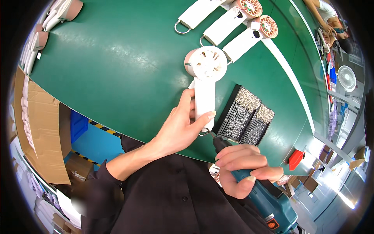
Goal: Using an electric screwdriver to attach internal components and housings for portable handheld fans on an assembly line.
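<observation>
A white handheld fan (204, 93) with a round vented head lies on the green table, its handle toward me. My left hand (177, 123) is closed around the handle, thumb on top near its lower end. In my right hand (245, 169) is a teal and black electric screwdriver (272, 206), held with the fingers wrapped over its body. The driver's tip meets the bottom end of the fan handle, by a small wire loop. Whether a screw sits under the tip is too small to tell. Right of the fan stands a black screw tray (246, 115) with many small screws.
Several white fans with pinkish open heads, one of them a fan (243, 43), lie beyond on the table (128, 74). More fans (64, 11) are at the far left. A red container (296, 159) sits at the right edge, a cardboard box (44, 128) at left. Another person (331, 23) works at far right.
</observation>
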Action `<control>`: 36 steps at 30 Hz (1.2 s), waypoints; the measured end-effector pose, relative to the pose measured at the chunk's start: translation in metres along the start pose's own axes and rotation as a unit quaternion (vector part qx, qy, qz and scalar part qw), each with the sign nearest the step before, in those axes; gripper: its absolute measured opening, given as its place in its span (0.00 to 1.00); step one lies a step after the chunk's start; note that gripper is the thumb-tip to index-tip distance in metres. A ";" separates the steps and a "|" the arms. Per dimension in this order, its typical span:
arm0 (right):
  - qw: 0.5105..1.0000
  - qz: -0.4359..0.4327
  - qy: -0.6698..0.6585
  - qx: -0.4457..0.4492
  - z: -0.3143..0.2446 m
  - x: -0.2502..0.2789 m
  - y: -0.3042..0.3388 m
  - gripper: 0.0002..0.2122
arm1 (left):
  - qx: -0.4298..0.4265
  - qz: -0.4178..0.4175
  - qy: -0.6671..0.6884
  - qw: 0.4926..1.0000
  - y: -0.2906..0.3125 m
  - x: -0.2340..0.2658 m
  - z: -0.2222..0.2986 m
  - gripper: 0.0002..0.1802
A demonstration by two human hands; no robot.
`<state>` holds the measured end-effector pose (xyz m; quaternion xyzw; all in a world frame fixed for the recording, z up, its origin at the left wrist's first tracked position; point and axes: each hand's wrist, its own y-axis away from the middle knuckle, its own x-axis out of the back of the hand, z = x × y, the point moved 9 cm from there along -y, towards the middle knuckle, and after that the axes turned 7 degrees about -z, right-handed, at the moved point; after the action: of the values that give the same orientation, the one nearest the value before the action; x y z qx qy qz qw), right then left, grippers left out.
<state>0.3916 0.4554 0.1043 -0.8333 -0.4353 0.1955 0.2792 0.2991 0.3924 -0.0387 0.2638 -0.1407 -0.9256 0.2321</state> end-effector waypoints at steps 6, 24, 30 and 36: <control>0.997 -0.061 0.010 0.039 0.001 -0.009 -0.007 0.11 | 0.003 -0.013 -0.001 1.000 -0.002 -0.001 0.000 0.24; 0.987 0.138 0.055 -0.068 0.008 0.056 -0.018 0.09 | -0.176 0.154 -0.386 0.892 0.048 0.032 0.046 0.25; 0.983 0.122 0.098 -0.091 0.023 0.052 -0.018 0.10 | -0.225 0.175 -0.554 0.782 0.070 0.036 0.062 0.31; 0.986 0.100 0.083 -0.102 0.026 0.045 -0.014 0.10 | -0.192 0.152 -0.573 0.782 0.064 0.034 0.062 0.32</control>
<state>0.3926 0.5069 0.0896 -0.9102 -0.3426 0.1069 0.2068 0.2623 0.3295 0.0221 -0.3899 -0.1059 -0.8667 0.2925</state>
